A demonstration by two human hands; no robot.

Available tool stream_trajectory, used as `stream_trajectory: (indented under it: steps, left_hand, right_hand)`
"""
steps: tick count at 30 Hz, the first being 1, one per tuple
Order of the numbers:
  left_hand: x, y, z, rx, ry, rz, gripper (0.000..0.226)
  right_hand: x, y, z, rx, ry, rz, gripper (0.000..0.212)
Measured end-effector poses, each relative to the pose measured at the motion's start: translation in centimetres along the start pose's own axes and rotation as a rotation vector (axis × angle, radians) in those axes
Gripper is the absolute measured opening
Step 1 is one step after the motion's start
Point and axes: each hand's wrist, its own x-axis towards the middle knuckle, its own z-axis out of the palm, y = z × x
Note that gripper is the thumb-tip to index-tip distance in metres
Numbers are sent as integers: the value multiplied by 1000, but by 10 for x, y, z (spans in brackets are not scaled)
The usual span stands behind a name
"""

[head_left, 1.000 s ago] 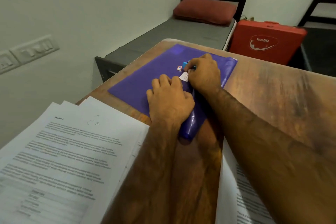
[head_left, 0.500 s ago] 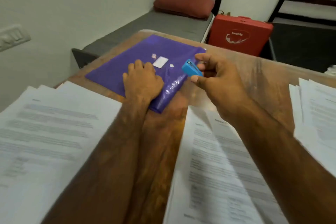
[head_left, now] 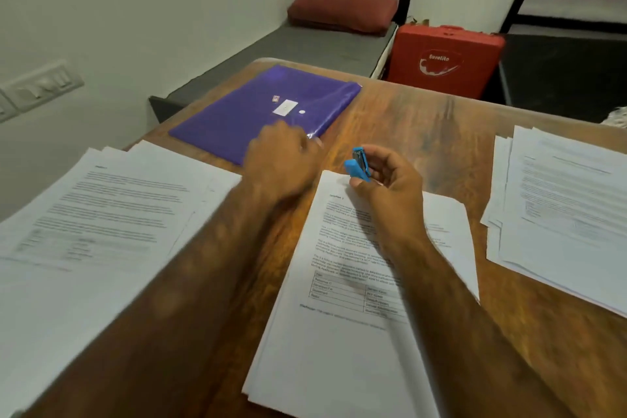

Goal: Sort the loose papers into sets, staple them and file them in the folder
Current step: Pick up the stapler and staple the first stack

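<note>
While three loose stacks of printed papers lie spread across a brown wooden worktop (head_left: 424, 125), a person's right hand (head_left: 390, 183) pinches one small blue stapler (head_left: 359, 166) between thumb and curled fingers, holding it raised over the top left corner of the middle stack (head_left: 339, 332); the left hand (head_left: 281, 163), blurred, hovers with fingers bent at the near edge of the single purple folder (head_left: 244, 112), and whether it grips anything cannot be told; the folder, glossy plastic with a small white label and a round snap, lies flat and closed at the far left of the worktop; the left stack (head_left: 101, 214) and the right stack (head_left: 559, 214) are fanned sheets of white paper with lines of type, the middle one also showing a ruled table; beyond the worktop stand a grey-mattressed bed (head_left: 305, 44) with one rust-red pillow (head_left: 342, 10), one red hard case (head_left: 444, 61) with a white logo, and a plain pale wall carrying a switch plate (head_left: 37, 85).
</note>
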Motion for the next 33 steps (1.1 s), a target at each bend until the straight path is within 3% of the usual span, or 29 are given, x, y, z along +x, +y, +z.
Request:
stream_trajectory:
  steps: [2, 3, 8, 13, 22, 33]
  left_hand:
    - [-30, 15, 19, 89, -119, 89, 43]
    - [-41, 18, 26, 82, -101, 100, 40]
    - [-57, 20, 22, -342, 204, 18, 28]
    - [-63, 36, 17, -804, 70, 20, 23]
    - [-48, 25, 34, -1032, 93, -130, 10]
    - [-50, 32, 30, -1174, -10, -113, 2]
  right_hand:
    - [-3, -2, -1, 4, -18, -20, 46]
    - [-4, -3, -1, 13, -26, -33, 46]
    - [-4, 2, -2, -8, -34, -55, 47]
    - [-2, 3, 0, 34, -79, -111, 41]
    - [2, 4, 1, 56, -166, -104, 42]
    - [-4, 2, 3, -41, -145, -126, 25]
